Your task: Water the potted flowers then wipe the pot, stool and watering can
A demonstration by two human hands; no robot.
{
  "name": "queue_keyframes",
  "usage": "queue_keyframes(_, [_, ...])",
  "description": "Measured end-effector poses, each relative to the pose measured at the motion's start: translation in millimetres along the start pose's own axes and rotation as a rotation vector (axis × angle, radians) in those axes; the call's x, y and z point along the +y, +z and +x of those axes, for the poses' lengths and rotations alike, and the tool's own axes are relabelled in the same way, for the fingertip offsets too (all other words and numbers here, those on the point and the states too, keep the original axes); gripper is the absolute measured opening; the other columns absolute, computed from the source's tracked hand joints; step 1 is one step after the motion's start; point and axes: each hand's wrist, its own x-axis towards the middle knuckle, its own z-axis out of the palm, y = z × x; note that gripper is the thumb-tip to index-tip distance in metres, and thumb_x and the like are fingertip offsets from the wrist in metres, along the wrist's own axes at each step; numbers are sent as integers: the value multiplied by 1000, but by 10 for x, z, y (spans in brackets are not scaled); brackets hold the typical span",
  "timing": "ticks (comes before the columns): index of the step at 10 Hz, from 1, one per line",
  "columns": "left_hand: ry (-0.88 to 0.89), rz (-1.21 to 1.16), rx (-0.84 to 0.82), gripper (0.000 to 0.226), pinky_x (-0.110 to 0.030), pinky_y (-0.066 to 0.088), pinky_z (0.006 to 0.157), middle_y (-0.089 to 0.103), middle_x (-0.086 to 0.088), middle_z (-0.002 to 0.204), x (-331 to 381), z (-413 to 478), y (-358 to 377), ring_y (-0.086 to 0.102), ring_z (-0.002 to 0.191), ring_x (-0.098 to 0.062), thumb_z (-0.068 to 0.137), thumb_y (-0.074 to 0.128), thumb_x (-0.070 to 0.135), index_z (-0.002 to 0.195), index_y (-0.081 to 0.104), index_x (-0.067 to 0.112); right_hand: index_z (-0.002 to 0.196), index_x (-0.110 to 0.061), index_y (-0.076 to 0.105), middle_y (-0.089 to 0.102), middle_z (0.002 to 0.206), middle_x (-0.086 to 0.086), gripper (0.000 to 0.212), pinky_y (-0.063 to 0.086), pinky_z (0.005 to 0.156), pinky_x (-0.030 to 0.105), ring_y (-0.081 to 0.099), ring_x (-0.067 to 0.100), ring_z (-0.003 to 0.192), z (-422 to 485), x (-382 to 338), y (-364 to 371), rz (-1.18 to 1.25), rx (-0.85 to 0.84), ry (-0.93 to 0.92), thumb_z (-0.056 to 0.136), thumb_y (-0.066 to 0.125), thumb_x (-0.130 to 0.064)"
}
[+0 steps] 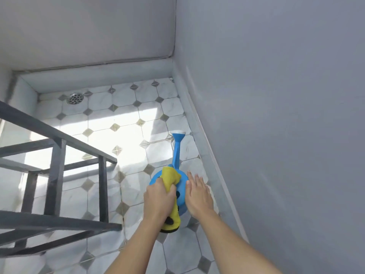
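Watering can [182,191] spout points away; left hand [158,202] clenches cloth [170,177], right hand [198,194] released.

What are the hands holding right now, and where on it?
The left hand grips the yellow cloth around its middle, against the blue watering can. The right hand is open and holds nothing.

Bright daylight is falling across the tiled floor [126,123], blowing out a white patch at left centre. The dark metal frame [57,155] is smearing with motion blur at the left edge. Wide-angle distortion is bending the grey walls [276,95], which are sitting evenly lit.
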Motion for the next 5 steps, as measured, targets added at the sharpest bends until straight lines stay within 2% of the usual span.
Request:
queue_keyframes(1, [23, 33, 2, 19, -30, 34, 60, 42, 3, 62, -237, 257, 405, 47, 67, -24, 88, 50, 24, 78, 45, 9, 152, -25, 8, 10, 160, -2, 50, 7, 118, 33, 5, 14, 147, 359, 191, 351, 93, -33, 13, 102, 11, -33])
queue_keyframes(2, [9, 38, 1, 18, -30, 34, 59, 44, 1, 64, -371, 354, 624, 48, 67, -24, 89, 50, 24, 79, 44, 10, 152, -25, 9, 12, 160, -3, 50, 10, 118, 34, 5, 15, 147, 529, 311, 529, 130, -58, 13, 102, 12, -33])
queue_keyframes(4, [-7, 54, 6, 21, -35, 40, 62, 60, -9, 81, -450, 414, 891, 52, 70, -26, 89, 50, 29, 90, 46, 9, 151, -29, 6, 12, 160, -2, 51, 11, 119, 38, 4, 17, 148, 739, 433, 590, 210, -139, 36, 101, 11, -38])
queue_keyframes(5, [-74, 143, 5, 48, -39, 47, 72, 61, -9, 97, -413, 377, 803, 55, 87, -28, 85, 51, 52, 106, 47, 9, 152, -25, 2, 6, 161, 1, 53, 8, 118, 37, 1, 18, 148, 668, 410, 394, 217, -92, 67, 101, 12, -38])
